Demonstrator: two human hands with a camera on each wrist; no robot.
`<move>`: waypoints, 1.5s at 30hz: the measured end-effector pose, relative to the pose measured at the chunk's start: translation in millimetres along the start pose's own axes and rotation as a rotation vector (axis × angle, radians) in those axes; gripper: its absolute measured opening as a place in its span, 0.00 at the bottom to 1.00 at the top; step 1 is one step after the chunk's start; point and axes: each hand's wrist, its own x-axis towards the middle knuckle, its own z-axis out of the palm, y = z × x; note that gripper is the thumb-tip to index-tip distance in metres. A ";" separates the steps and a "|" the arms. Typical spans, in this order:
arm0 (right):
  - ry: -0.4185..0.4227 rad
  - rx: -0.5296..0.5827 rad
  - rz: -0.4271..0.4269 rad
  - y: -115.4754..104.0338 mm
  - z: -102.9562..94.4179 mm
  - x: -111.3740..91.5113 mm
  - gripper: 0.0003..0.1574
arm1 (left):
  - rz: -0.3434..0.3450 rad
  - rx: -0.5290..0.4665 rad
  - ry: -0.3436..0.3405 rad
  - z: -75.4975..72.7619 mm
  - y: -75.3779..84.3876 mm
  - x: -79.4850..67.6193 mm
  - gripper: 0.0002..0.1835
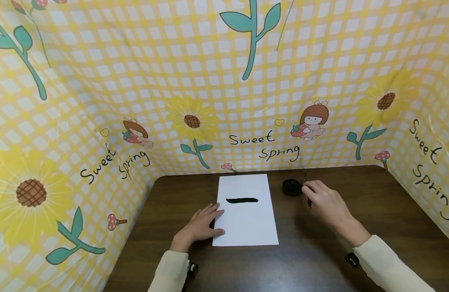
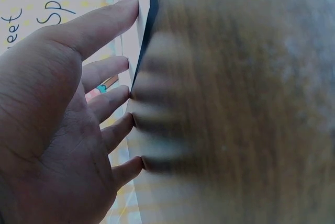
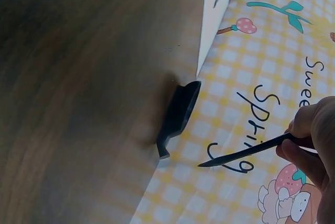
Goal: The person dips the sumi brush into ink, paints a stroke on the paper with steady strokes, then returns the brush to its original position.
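Observation:
A white sheet of paper (image 1: 246,227) lies on the table with one thick black horizontal stroke (image 1: 242,200) on its upper half. At the sheet's left edge rests my left hand (image 1: 200,225), its fingers spread and fairly straight, thumb and fingertips over the margin. My right hand (image 1: 324,202) pinches a thin dark calligraphy brush (image 3: 246,152) between thumb and fingers; its pointed black tip shows in the right wrist view. Just left of that hand sits a small black ink dish (image 1: 292,187) with a narrow projecting end, seen side-on in the right wrist view.
The dark brown wooden table (image 1: 155,219) is bordered at the back and sides by a yellow checked cloth (image 1: 224,109) printed with flowers and "Sweet Spring". Small dark specks (image 3: 178,46) dot the tabletop near the dish. Each sleeve has a black device (image 1: 352,259) at the wrist.

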 end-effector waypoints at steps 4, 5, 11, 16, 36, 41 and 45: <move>-0.019 -0.009 -0.015 -1.5 2.6 -3.1 0.24 | 0.005 0.003 0.001 -0.3 -0.2 0.1 0.41; -0.025 -0.013 -0.019 -1.8 3.3 -3.9 0.24 | 0.006 0.003 0.001 -0.4 -0.3 0.1 0.41; -0.051 -0.033 -0.050 -2.2 8.1 -9.1 0.26 | 0.011 -0.004 0.001 -0.1 -0.5 -0.6 0.41; -0.050 -0.043 -0.075 -0.7 10.6 -12.0 0.25 | 0.010 -0.005 0.001 0.8 -1.2 -0.8 0.41; -0.086 -0.088 -0.147 7.5 16.9 -22.6 0.28 | 0.014 0.000 0.004 0.8 -2.6 0.2 0.41; -0.092 -0.088 -0.170 8.6 19.4 -26.1 0.25 | 0.014 0.003 0.005 1.2 -2.7 0.3 0.40; -0.098 -0.086 -0.178 9.6 21.0 -28.3 0.26 | 0.015 0.003 0.007 0.8 -1.9 0.1 0.40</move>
